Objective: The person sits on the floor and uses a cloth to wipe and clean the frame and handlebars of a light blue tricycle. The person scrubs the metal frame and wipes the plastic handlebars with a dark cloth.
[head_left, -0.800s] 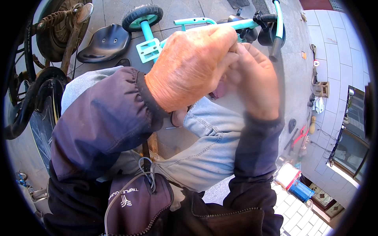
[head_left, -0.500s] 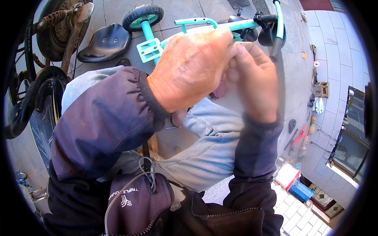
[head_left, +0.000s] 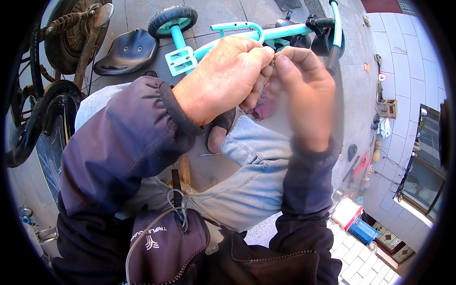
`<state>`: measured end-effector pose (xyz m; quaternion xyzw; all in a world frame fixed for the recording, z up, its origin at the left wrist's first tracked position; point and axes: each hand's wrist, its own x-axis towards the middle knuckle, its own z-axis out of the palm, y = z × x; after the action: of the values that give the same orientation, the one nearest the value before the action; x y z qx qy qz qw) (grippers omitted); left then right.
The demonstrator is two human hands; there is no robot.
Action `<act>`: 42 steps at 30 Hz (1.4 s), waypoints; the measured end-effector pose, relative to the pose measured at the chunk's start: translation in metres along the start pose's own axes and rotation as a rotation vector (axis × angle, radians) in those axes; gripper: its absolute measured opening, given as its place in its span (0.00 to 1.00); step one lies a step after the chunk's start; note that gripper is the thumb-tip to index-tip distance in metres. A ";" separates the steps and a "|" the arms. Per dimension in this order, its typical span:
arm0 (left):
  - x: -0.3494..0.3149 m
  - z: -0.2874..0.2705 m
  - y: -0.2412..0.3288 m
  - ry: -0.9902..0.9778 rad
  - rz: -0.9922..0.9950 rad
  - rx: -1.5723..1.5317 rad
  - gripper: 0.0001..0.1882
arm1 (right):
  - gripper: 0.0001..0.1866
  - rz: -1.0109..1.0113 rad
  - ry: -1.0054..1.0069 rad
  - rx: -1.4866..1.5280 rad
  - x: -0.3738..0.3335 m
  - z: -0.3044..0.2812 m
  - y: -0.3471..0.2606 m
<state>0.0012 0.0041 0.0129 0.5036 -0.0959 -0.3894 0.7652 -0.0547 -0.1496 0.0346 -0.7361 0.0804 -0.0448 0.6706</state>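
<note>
In front of my chest, my left hand (head_left: 223,78) and my right hand (head_left: 309,92) meet at the fingertips. The left fingers are curled with the thumb pressed on them. Thumb and forefinger of the right hand pinch toward the same spot. Whatever lies between them is too small and covered to name. Just beyond the hands lies a turquoise tricycle frame (head_left: 289,31) with a black wheel (head_left: 173,22) and a slotted bracket (head_left: 180,61). Below the fingers shows a piece of dusky pink cloth (head_left: 261,110).
A black moulded seat (head_left: 127,51) rests on the paving left of the frame. Along the left edge stands a dark, rusty vehicle (head_left: 61,95). Red-handled pliers (head_left: 363,164) and a blue and white bucket (head_left: 354,221) are at the right. A thin metal tool (head_left: 208,154) lies near my foot.
My left hand has shifted slightly left and down, showing more of the frame's curved tube and the pink cloth. The right hand turned a little, its fingertips staying against the left ones.
</note>
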 end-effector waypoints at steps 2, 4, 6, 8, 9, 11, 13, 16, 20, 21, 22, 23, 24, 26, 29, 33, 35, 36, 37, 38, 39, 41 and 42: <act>0.000 0.000 0.000 -0.011 0.040 0.021 0.16 | 0.06 -0.002 -0.005 0.010 0.000 0.000 0.000; 0.001 0.003 -0.002 0.015 0.063 0.050 0.16 | 0.06 -0.023 0.017 -0.018 0.001 -0.001 0.000; 0.002 0.004 -0.002 0.024 0.072 0.042 0.16 | 0.06 -0.034 0.028 -0.025 0.001 -0.001 -0.001; 0.002 0.003 -0.003 0.018 0.067 -0.004 0.16 | 0.06 -0.037 0.025 -0.011 0.001 -0.001 -0.001; 0.002 0.003 -0.003 0.013 0.075 0.005 0.16 | 0.07 -0.032 0.029 -0.006 0.001 -0.001 -0.001; 0.002 0.003 -0.003 0.002 0.099 0.023 0.16 | 0.07 -0.024 0.038 0.005 0.001 0.000 -0.002; 0.002 0.004 -0.003 0.018 0.116 0.064 0.16 | 0.08 0.021 0.049 -0.007 0.000 -0.001 -0.003; 0.002 0.004 -0.003 0.030 0.115 0.087 0.16 | 0.08 0.092 0.044 -0.013 0.000 -0.002 -0.005; 0.002 0.001 -0.002 0.017 0.110 0.125 0.17 | 0.08 0.077 0.015 0.001 0.000 -0.003 -0.003; 0.002 0.001 -0.002 0.017 0.103 0.122 0.17 | 0.08 0.060 0.016 -0.019 0.000 -0.003 -0.002; 0.002 0.001 -0.002 0.021 0.101 0.118 0.17 | 0.09 0.045 0.019 -0.022 0.000 -0.002 -0.001; 0.002 0.001 -0.002 0.024 0.099 0.114 0.17 | 0.09 0.030 0.022 -0.024 0.000 -0.002 0.000; 0.002 0.002 -0.002 0.031 0.098 0.121 0.17 | 0.09 0.016 0.017 -0.024 0.001 -0.002 0.000; 0.002 0.002 -0.002 0.046 0.096 0.133 0.17 | 0.10 -0.003 0.011 -0.017 0.001 -0.001 -0.001; 0.001 0.003 -0.002 0.080 0.155 0.167 0.17 | 0.10 0.038 0.012 0.007 0.000 0.000 -0.004; 0.002 0.002 -0.002 0.043 0.133 0.166 0.18 | 0.10 0.142 0.053 -0.019 0.000 -0.001 -0.006; 0.003 0.001 -0.002 0.031 0.123 0.167 0.18 | 0.09 0.138 0.051 -0.004 0.001 -0.002 -0.005; 0.003 0.001 -0.003 0.030 0.125 0.169 0.18 | 0.09 0.119 0.043 -0.010 0.001 -0.002 -0.004; 0.003 0.001 -0.003 0.028 0.127 0.172 0.18 | 0.09 0.099 0.035 -0.016 0.001 -0.002 -0.004; 0.003 0.001 -0.003 0.026 0.129 0.175 0.18 | 0.08 0.088 0.036 -0.018 0.001 -0.003 -0.004; 0.003 0.001 -0.003 0.030 0.129 0.176 0.18 | 0.08 0.069 0.028 -0.018 0.000 -0.003 -0.004; 0.002 0.002 -0.003 0.036 0.131 0.169 0.18 | 0.08 0.046 0.029 -0.010 0.000 -0.002 -0.003; 0.002 0.001 -0.003 0.033 0.133 0.175 0.18 | 0.08 0.046 0.034 0.004 0.000 -0.002 -0.003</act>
<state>0.0005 0.0008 0.0102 0.5674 -0.1502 -0.3193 0.7440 -0.0549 -0.1508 0.0382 -0.7318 0.1086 -0.0423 0.6714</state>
